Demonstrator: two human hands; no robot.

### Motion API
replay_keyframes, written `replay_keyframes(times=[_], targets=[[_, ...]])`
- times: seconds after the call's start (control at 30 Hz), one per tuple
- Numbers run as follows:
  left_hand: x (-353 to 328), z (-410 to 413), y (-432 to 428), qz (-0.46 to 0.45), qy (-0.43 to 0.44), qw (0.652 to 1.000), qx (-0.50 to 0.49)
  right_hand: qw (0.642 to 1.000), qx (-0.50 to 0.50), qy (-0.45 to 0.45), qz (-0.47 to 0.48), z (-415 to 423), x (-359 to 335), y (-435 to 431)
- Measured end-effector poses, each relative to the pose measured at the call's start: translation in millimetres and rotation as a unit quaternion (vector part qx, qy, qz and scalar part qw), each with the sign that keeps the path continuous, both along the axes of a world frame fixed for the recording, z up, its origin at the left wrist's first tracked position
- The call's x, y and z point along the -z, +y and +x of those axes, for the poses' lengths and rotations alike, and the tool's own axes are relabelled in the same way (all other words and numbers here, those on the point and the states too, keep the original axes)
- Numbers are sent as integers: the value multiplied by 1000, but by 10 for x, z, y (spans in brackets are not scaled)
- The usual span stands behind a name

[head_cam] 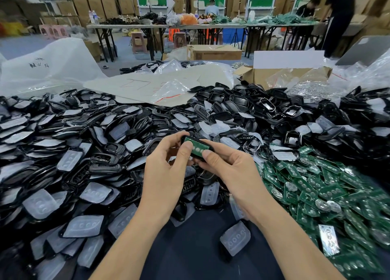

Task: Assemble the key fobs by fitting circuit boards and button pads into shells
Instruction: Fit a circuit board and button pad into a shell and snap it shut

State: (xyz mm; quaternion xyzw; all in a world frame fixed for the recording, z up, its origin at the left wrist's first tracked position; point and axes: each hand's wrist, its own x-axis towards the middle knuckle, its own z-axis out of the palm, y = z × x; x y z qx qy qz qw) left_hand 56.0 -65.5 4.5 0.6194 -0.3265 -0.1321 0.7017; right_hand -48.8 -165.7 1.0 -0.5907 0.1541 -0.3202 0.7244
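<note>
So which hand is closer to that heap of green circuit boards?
Right. The right hand lies just left of the green circuit boards; the left hand is farther left.

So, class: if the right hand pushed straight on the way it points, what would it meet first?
Probably the left hand, gripping the same shell just ahead; depth is hard to judge from one view.
</note>
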Motion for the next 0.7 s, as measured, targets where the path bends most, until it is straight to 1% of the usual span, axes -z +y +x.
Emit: replay_keyframes(times=[0.5,0.7], targets=[[6,23,1,-22,40,999,29,999,-32,-15,10,16,21,-25],[13,33,-7,-22,37,999,21,1000,-18,-13,8,34,51,-54]])
